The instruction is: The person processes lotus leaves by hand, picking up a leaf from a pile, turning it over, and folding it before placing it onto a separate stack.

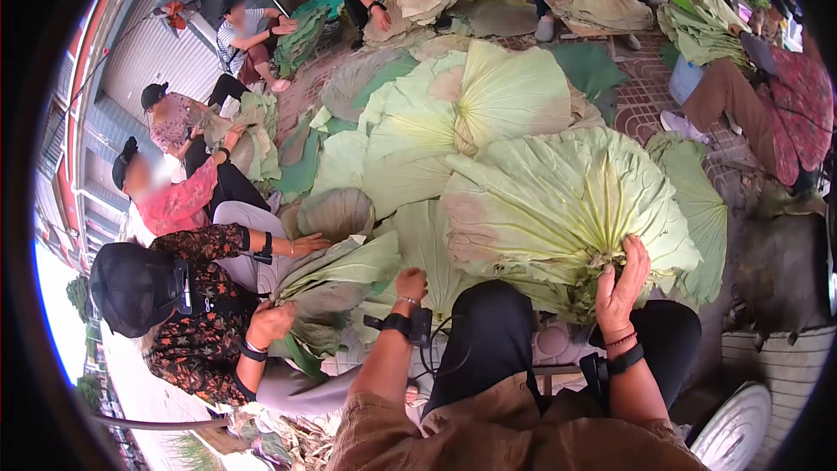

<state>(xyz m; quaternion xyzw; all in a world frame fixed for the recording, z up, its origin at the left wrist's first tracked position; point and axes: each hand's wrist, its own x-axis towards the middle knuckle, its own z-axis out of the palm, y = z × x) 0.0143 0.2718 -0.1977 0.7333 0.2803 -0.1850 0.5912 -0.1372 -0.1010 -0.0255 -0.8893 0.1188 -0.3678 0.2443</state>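
Note:
A large stack of folded pale-green lotus leaves (567, 201) lies before my knees, its ribs gathering at a crumpled stem end (602, 263). My right hand (623, 283) rests against that end, fingers stretched and thumb apart, not wrapped round it. Left of the stack, my left hand (411, 285) is curled closed beside a flat leaf (425, 240); whether anything is inside its fingers is hidden. Beyond, broad open lotus leaves (514, 96) overlap in a wide pile.
Close on my left, a person in a black cap (135, 288) handles folded leaves (340, 275). Other people sit around the pile with leaves, including one in a red floral top (798, 105) at right. A round lid-like object (737, 427) stands at lower right.

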